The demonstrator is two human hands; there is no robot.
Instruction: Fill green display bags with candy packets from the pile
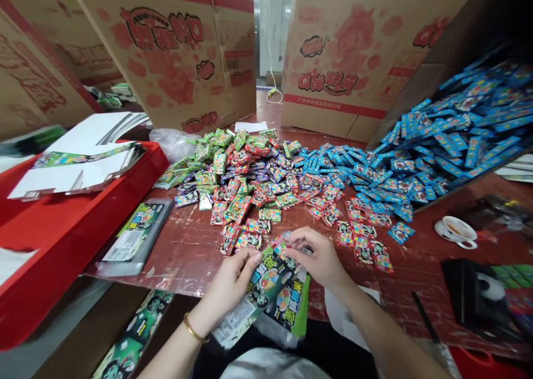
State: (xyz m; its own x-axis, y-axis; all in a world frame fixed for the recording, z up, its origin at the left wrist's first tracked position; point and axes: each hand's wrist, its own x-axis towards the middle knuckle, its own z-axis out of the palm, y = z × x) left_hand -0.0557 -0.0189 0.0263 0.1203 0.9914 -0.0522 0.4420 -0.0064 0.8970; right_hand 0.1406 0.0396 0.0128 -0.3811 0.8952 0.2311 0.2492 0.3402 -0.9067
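My left hand (233, 282), a gold bangle at its wrist, grips the edge of a dark green printed plastic bag (268, 276) with thumb and fingers. The bag is tilted above my lap at the table's front edge. My right hand (318, 257) is closed at the bag's upper end, where a bit of red wrapper shows; whether a small packet is in its fingers is hidden. A second printed bag (291, 309) with a bright green side lies under the first. Just beyond both hands lie small red candy packets (247, 240) and green packets (270, 214).
Blue packets (420, 157) spill from a tipped carton at right. A stack of printed bags (137, 237) lies beside a red tray (83, 223) holding white card sheets (79, 168). A cup (456, 230) stands at right. Large cartons (175, 57) rise behind.
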